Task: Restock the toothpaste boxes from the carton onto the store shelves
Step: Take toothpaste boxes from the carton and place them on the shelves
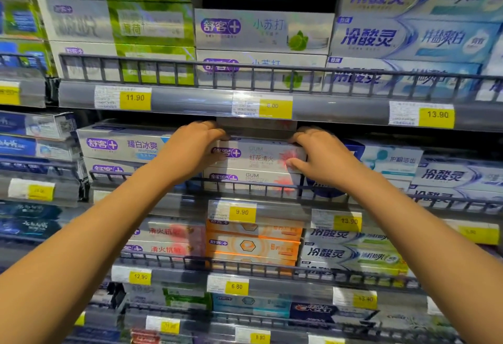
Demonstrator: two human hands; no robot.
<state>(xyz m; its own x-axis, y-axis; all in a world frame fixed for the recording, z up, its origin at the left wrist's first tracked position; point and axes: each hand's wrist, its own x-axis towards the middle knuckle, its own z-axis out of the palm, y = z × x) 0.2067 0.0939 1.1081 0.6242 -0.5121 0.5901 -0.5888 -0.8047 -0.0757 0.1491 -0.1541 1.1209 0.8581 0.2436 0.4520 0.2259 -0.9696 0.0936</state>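
Observation:
A white toothpaste box with a purple logo and a red flower (260, 154) lies on top of a like box (250, 179) on the second shelf from the top. My left hand (194, 143) grips its left end, fingers curled over the top edge. My right hand (317, 150) grips its right end, thumb on the front face. Another box (255, 124), dim and partly hidden under the upper shelf, sits just above it. The carton is not in view.
A grey wire rail (245, 184) fronts the shelf below the held box. White whitening boxes (122, 143) sit to the left, blue-white boxes (392, 160) to the right. The upper shelf edge (204, 101) with yellow price tags hangs close above. Orange boxes (253, 244) fill the lower shelf.

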